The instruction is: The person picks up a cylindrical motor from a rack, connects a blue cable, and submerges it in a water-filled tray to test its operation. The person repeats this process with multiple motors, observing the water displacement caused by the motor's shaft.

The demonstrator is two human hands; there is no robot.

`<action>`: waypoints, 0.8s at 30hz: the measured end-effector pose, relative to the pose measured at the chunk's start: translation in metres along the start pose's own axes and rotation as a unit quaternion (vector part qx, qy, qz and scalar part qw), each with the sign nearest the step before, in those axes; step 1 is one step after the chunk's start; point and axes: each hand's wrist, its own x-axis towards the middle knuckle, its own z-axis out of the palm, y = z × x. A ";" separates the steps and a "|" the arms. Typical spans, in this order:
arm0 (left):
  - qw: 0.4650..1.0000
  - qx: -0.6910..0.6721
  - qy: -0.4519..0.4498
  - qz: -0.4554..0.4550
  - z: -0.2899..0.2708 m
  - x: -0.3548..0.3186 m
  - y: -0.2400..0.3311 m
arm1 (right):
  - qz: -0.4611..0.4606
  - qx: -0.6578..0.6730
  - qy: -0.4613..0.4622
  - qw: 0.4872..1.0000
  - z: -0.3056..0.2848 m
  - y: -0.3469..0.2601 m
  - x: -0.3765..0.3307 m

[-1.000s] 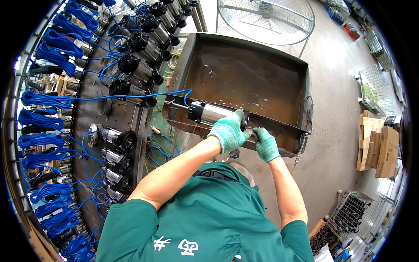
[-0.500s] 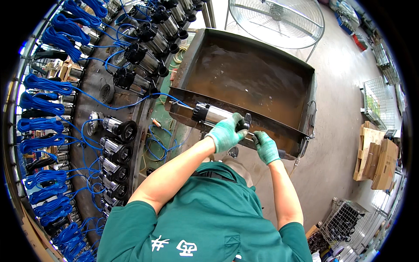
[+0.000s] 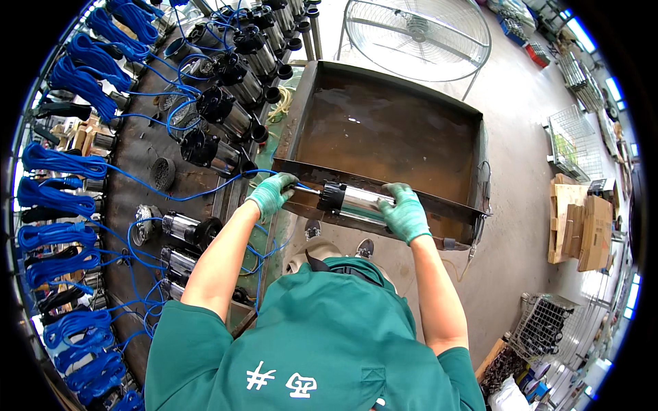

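Observation:
A silver cylindrical pump with a black end lies sideways over the narrow front trough of a metal tank holding brown water. My right hand, in a green glove, is closed over the pump's right end, hiding that end. At the pump's left end, my gloved left hand has its fingers closed around a thin metal rod that meets the black end. A blue cable passes just above my left hand, running from the bench toward the pump.
On my left, a dark bench carries several upright pumps, lying pumps and coiled blue cables. Behind the tank stands a large fan. Cardboard and a wire basket are on the right.
My left hand has left the pump's right end and moved left to the rod. My right hand has moved up and left onto the pump body. The pump has shifted slightly right in view.

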 end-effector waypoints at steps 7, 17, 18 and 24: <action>0.998 -0.003 0.016 0.056 -0.001 0.003 -0.014 | 0.015 -0.097 0.074 0.992 0.025 0.004 -0.001; 0.982 0.184 -0.042 0.014 -0.025 -0.016 -0.012 | 0.022 -0.111 0.086 0.990 0.024 -0.002 0.002; 0.990 0.139 -0.035 -0.008 -0.017 -0.019 -0.020 | 0.020 -0.116 0.088 0.989 0.024 -0.003 0.003; 0.981 0.054 0.115 0.147 0.000 -0.022 -0.029 | 0.026 -0.121 0.086 0.989 0.025 -0.003 0.003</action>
